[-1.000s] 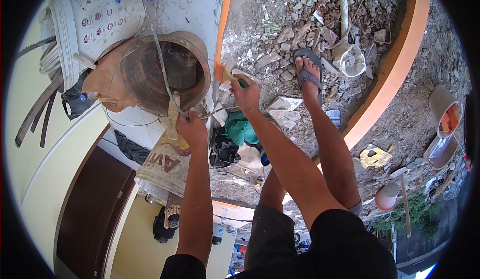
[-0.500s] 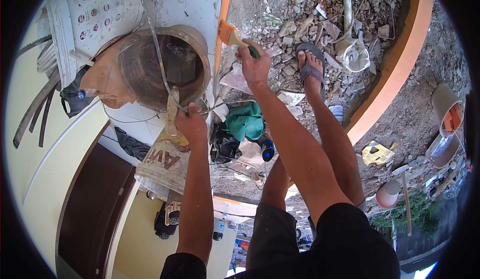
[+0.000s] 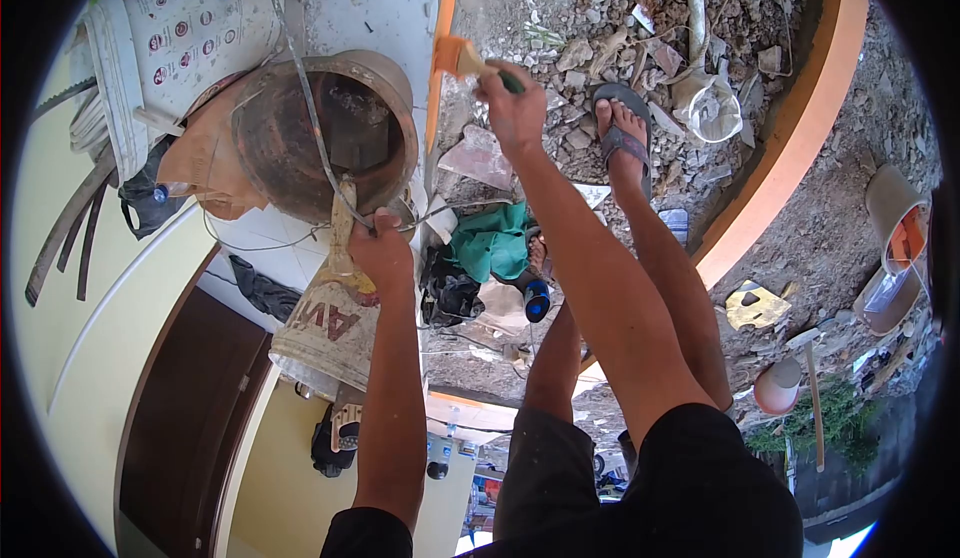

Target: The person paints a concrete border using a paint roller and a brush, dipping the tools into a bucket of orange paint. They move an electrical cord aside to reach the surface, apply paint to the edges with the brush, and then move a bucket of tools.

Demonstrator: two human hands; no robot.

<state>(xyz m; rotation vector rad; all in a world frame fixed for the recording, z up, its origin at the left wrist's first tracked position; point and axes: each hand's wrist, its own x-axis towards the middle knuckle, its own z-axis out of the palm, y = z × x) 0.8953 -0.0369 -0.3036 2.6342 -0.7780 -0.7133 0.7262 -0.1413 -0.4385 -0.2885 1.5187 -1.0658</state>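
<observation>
My right hand is closed round the green handle of a paintbrush. The brush's orange-coated bristles touch the narrow orange edge of the white tiled surface. With its thumb and fingers closed, my left hand grips the thin wire-like handle of a dirty brown bucket. The bucket's mouth faces me, and its dark inside shows. Just below it, a worn pale sack with dark red lettering lies beside my left wrist.
Rubble covers the ground round my sandalled foot. A curved orange-edged border runs along the right. A green cloth and black plastic lie near my legs. A printed white sack is at the upper left.
My right hand has shifted slightly, and the brush has tilted flatter against the orange edge. My left hand keeps its grip on the handle.
</observation>
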